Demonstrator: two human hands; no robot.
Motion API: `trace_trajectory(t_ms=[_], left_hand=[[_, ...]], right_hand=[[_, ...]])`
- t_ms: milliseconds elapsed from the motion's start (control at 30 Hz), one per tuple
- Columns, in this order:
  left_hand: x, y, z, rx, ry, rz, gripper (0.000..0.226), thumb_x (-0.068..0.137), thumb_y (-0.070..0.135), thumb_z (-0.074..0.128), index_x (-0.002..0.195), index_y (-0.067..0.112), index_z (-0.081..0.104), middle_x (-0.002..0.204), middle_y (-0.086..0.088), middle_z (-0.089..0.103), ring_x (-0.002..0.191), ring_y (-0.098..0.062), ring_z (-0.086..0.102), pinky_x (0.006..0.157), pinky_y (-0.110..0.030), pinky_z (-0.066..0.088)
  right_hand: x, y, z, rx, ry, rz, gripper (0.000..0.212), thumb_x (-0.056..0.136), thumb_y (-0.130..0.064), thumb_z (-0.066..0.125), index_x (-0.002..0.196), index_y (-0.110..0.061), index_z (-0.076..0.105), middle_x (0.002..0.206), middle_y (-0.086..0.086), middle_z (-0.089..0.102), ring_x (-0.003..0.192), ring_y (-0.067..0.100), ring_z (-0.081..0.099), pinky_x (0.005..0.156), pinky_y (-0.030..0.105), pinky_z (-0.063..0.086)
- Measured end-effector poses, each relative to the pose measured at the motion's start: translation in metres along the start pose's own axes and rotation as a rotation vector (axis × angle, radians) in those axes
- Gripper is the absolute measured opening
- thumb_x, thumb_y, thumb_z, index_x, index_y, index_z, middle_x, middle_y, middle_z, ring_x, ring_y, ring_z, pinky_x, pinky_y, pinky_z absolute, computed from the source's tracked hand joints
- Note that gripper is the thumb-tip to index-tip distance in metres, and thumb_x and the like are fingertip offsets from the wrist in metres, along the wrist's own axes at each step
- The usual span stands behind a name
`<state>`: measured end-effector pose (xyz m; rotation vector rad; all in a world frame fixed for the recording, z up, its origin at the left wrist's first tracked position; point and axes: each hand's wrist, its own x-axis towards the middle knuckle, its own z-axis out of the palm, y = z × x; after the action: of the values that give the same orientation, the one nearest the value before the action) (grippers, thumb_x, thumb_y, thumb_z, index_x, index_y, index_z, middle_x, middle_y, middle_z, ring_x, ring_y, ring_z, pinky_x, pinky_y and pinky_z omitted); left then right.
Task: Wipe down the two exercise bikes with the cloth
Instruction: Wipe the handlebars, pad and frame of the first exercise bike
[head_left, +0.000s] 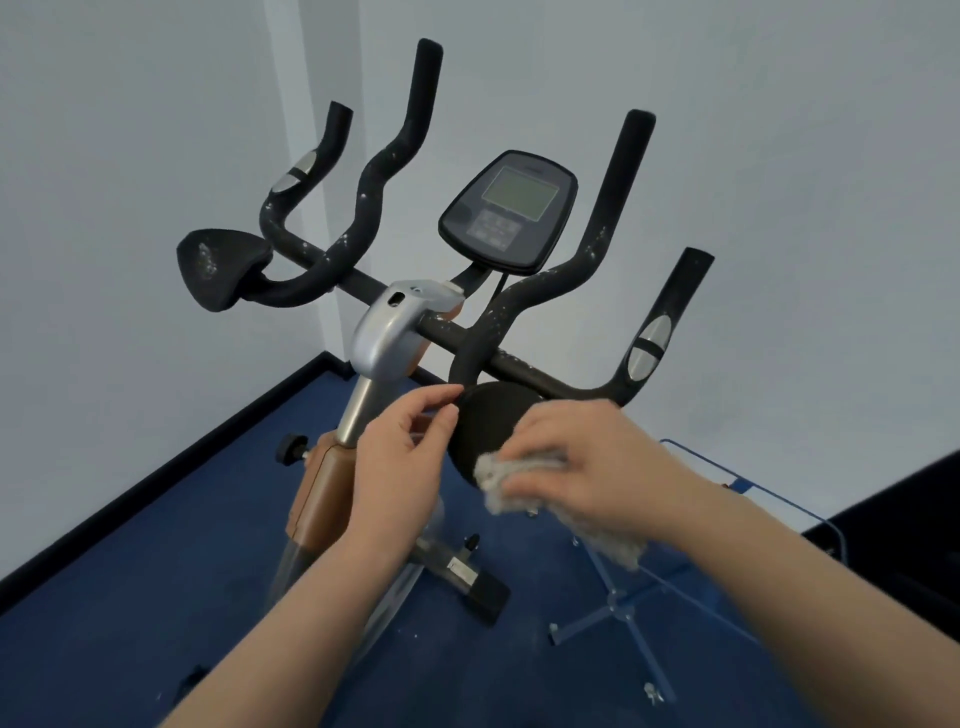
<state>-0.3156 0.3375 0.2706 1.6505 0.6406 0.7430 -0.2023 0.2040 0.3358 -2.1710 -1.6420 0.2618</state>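
Right hand (587, 457) curls its fingers over a grey cloth (550, 499) and presses it on the near pad (488, 431), a round black elbow rest at 6 o'clock from the console (506, 210). Part of the cloth bunches under the fingertips; the rest hangs out below the palm toward 5 o'clock. Left hand (402, 457) sits at 9 o'clock of that pad, fingers loosely bent, thumb and forefinger tips touching the pad's upper left edge; it holds nothing else that can be seen.

One bike (384, 332) is in view, with a silver stem and a brown frame part below it. Its black bars carry four upright grips: two at 10 to 11 o'clock from the console, two at 2 to 4 o'clock. Two silver oval sensor plates show, one on the far left grip (296, 174) and one on the far right grip (649, 348). Two elbow pads are counted: the near one under the hands and a second pad (221, 267) at 9 o'clock, speckled with pale dust. White flecks also dot the bars. One black knob (291, 449) sticks out at 9 o'clock of the left hand.

Blue floor (130, 597) lies beneath, white walls behind. One blue rack (623, 608) with thin legs stands at 5 o'clock of the right hand.
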Motion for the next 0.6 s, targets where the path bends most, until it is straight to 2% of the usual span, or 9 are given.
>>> trace_trajectory(t_ms=[67,100,167,300,367,467,600], left_hand=[[-0.005,0.002,0.011,0.032,0.109,0.036,0.024,0.092,0.018,0.057,0.109,0.032,0.064,0.1,0.015,0.064,0.094,0.003,0.059,0.081,-0.016,0.049],[-0.007,0.003,0.019,0.052,0.143,0.073,0.025,0.091,0.017,0.058,0.111,0.032,0.062,0.104,0.016,0.061,0.1,0.002,0.057,0.087,-0.023,0.048],[-0.01,0.005,0.036,0.127,0.154,0.151,0.031,0.088,0.017,0.06,0.115,0.032,0.057,0.11,0.019,0.055,0.108,0.0,0.051,0.094,-0.029,0.043],[-0.003,0.009,0.069,0.467,0.169,0.225,0.034,0.085,0.035,0.059,0.118,0.034,0.052,0.115,0.016,0.051,0.113,-0.008,0.039,0.096,-0.029,0.029],[0.0,0.009,0.08,0.622,0.224,0.197,0.031,0.085,0.043,0.056,0.114,0.035,0.055,0.115,0.014,0.05,0.112,-0.011,0.037,0.092,-0.026,0.021],[0.002,0.006,0.086,0.67,0.315,0.19,0.022,0.085,0.042,0.056,0.105,0.035,0.059,0.111,0.015,0.052,0.11,-0.012,0.04,0.088,-0.024,0.019],[0.002,0.002,0.085,0.709,0.323,0.206,0.026,0.084,0.047,0.046,0.104,0.036,0.058,0.108,0.018,0.049,0.107,-0.009,0.038,0.088,-0.022,0.017]], right_hand=[[-0.005,0.015,-0.02,0.23,0.328,0.151,0.014,0.077,-0.04,0.071,0.088,-0.032,0.074,0.086,-0.016,0.068,0.083,0.0,0.061,0.076,0.016,0.045],[-0.007,0.024,-0.026,0.278,0.483,0.225,0.013,0.078,-0.037,0.073,0.089,-0.031,0.074,0.086,-0.017,0.068,0.084,-0.001,0.062,0.076,0.014,0.045],[-0.008,0.04,-0.025,0.271,0.601,0.332,0.016,0.079,-0.031,0.074,0.094,-0.027,0.072,0.089,-0.018,0.066,0.086,-0.002,0.06,0.077,0.015,0.043],[-0.011,0.064,-0.014,0.211,0.565,0.295,0.014,0.082,-0.029,0.07,0.095,-0.027,0.067,0.092,-0.017,0.061,0.09,-0.005,0.055,0.077,0.004,0.036],[-0.006,0.074,-0.014,0.191,0.577,0.237,0.015,0.083,-0.028,0.069,0.098,-0.031,0.065,0.097,-0.018,0.061,0.094,-0.003,0.054,0.081,0.009,0.038],[0.018,0.082,-0.017,0.14,0.502,0.102,0.021,0.083,-0.024,0.069,0.102,-0.03,0.066,0.102,-0.015,0.06,0.1,0.004,0.052,0.086,0.018,0.039],[0.058,0.083,-0.005,0.082,0.325,-0.018,0.015,0.083,-0.027,0.067,0.098,-0.029,0.067,0.097,-0.016,0.059,0.094,0.005,0.048,0.078,0.009,0.032]])
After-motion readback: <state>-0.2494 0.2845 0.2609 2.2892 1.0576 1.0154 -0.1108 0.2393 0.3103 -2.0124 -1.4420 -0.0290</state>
